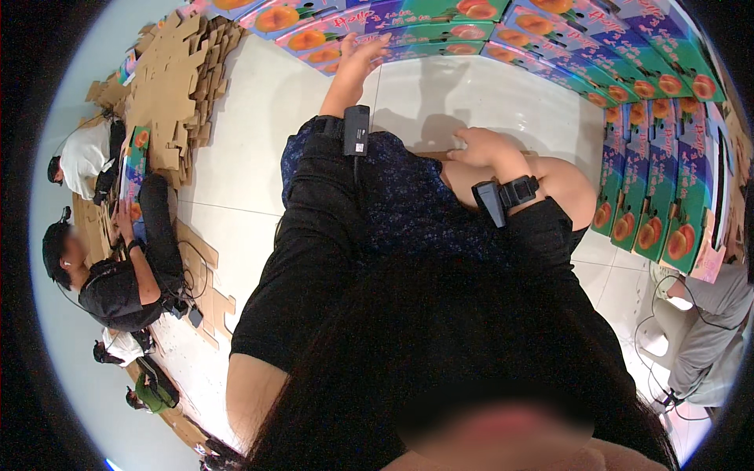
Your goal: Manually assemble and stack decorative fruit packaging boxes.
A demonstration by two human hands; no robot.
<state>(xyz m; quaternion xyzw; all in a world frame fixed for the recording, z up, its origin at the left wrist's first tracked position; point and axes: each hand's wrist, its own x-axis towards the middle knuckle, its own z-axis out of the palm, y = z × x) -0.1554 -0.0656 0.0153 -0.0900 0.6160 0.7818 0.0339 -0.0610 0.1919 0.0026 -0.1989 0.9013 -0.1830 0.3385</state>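
My left hand reaches forward with its fingers spread, close to a row of printed fruit cartons in green and purple. Whether the fingertips touch a carton, I cannot tell. Nothing shows in that hand. Lower down and to the right, my right hand hovers by my bent bare knee, its fingers loosely apart and holding nothing. A black device is strapped to my left wrist, and a similar black device sits on my right one.
More cartons are stacked along the right. Flattened brown cardboard is piled at far left. A person in black sits on the left, hands at a printed carton; others sit nearby. At right are a person's grey trousers and cables.
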